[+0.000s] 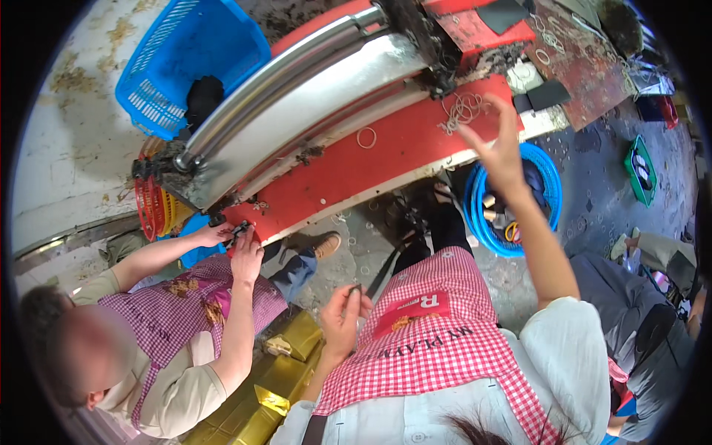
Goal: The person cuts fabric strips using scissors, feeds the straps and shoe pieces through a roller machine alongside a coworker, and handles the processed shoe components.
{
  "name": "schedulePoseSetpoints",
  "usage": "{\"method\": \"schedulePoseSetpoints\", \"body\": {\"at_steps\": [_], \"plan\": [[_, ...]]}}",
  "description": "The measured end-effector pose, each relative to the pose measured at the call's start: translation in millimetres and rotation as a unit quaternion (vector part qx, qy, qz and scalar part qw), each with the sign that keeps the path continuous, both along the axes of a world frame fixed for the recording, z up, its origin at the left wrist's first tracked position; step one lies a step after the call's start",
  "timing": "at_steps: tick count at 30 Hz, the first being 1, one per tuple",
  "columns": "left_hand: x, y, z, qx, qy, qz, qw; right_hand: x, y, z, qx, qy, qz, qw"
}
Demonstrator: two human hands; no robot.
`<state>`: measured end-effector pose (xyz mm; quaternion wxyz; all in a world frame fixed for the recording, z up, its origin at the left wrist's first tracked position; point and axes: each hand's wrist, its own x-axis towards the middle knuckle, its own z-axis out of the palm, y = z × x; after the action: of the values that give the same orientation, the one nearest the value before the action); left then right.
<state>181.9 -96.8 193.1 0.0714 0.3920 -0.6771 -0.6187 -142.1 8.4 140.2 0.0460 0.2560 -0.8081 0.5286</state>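
Observation:
My right hand is raised over the right part of a red work surface, thumb and fingers apart. In the picture its fingertips are next to a tangle of pale rubber bands; whether they touch is hard to tell. My left hand is in front of my red checked apron, closed in a pinch. A small dark piece shows at its fingertips, too small to name. A single pale rubber band lies farther left on the red surface.
Metal rollers run behind the red surface, with a blue basket behind. A blue round basket stands below my right arm. At left, a co-worker's hands handle something small. Gold wrapped boxes sit between us.

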Motion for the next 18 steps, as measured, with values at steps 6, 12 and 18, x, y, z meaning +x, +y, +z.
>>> {"method": "schedulePoseSetpoints", "body": {"at_steps": [6,12,18], "plan": [[-6,10,7,0.136,0.058,0.041,0.988,-68,-42,6,0.191,-0.125,0.159,0.961],[-25,4,6,0.067,0.081,0.044,0.994,-45,-54,12,0.214,-0.076,0.113,0.967],[-70,-12,4,0.029,0.065,0.022,0.997,-47,-49,13,0.169,-0.081,0.138,0.972]]}}
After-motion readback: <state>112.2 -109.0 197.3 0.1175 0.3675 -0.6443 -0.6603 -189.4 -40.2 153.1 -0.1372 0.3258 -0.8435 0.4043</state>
